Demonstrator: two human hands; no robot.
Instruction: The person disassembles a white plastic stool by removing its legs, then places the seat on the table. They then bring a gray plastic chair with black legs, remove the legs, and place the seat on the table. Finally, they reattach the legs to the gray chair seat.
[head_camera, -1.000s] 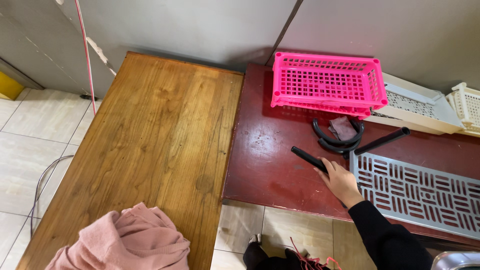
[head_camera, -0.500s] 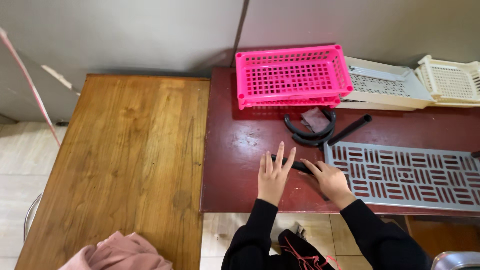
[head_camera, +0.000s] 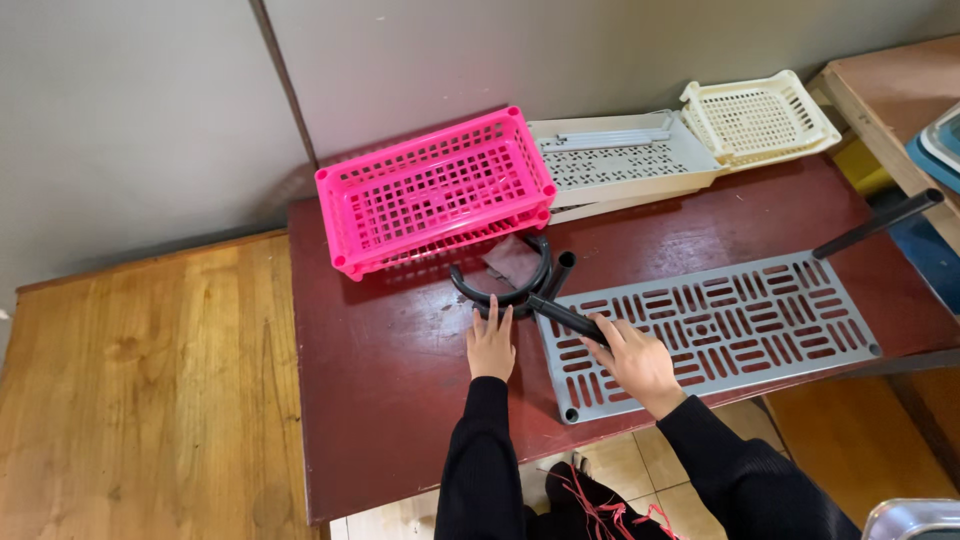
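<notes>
Black tube (head_camera: 563, 317), short and straight, lies on the dark red table (head_camera: 390, 400) at the near left edge of the grey slotted panel (head_camera: 720, 325), and the right hand (head_camera: 637, 357) closes its fingers around the tube's near end, gripping it. The left hand (head_camera: 491, 343) lies flat and open on the table just left of the tube, its fingertips touching or nearly touching a curved black ring piece (head_camera: 497, 287); the view is too small to say which. A second black tube (head_camera: 558, 272) lies just beyond, beside the ring piece, and a small greyish bag or wrapper (head_camera: 513, 260) sits inside the curve. Farther back, against the wall, a pink basket (head_camera: 436, 192) stands on the table, with a flat cream slotted tray (head_camera: 620, 165) to its right and a cream basket (head_camera: 758, 118) at the far right. A long black rod (head_camera: 878, 224) rests at the panel's far right corner. A lower wooden table (head_camera: 140, 380) stands to the left.
</notes>
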